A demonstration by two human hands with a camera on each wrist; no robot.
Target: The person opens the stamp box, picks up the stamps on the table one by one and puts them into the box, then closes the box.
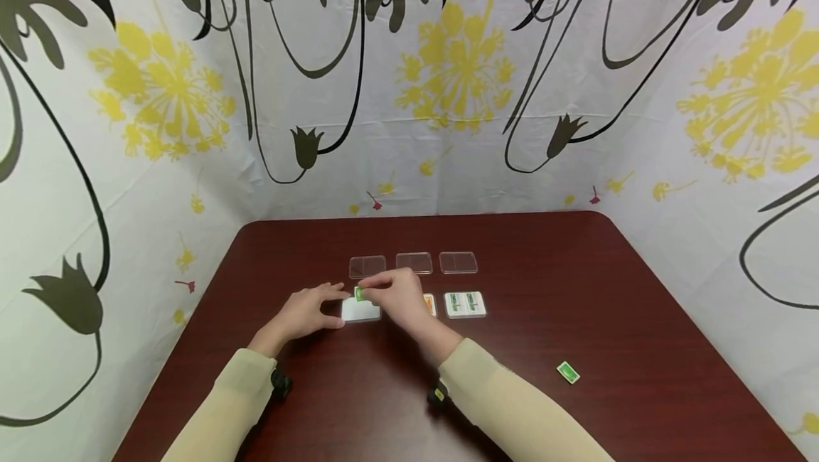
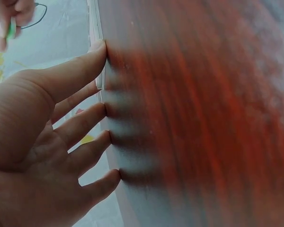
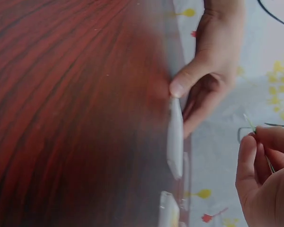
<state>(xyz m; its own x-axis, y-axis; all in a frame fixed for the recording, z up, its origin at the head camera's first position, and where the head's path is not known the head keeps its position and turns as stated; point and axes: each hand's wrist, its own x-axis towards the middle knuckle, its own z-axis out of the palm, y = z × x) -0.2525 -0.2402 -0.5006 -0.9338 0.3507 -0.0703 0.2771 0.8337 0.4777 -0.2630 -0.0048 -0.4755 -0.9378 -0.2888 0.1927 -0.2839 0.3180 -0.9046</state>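
My right hand pinches a small green card between thumb and fingers, above a shallow white case. In the right wrist view the card appears edge-on, raised off the case. My left hand rests at the left end of this case, fingers spread and nearly straight, fingertips on the table. Its thumb touches the case's near corner. Behind my right hand a second case with an orange card is partly hidden. Further right sits a case holding green-and-white cards.
Three clear plastic lids lie in a row behind the cases. Another small green card lies alone at the right on the dark red-brown table. A patterned white cloth hangs around the table's back and sides.
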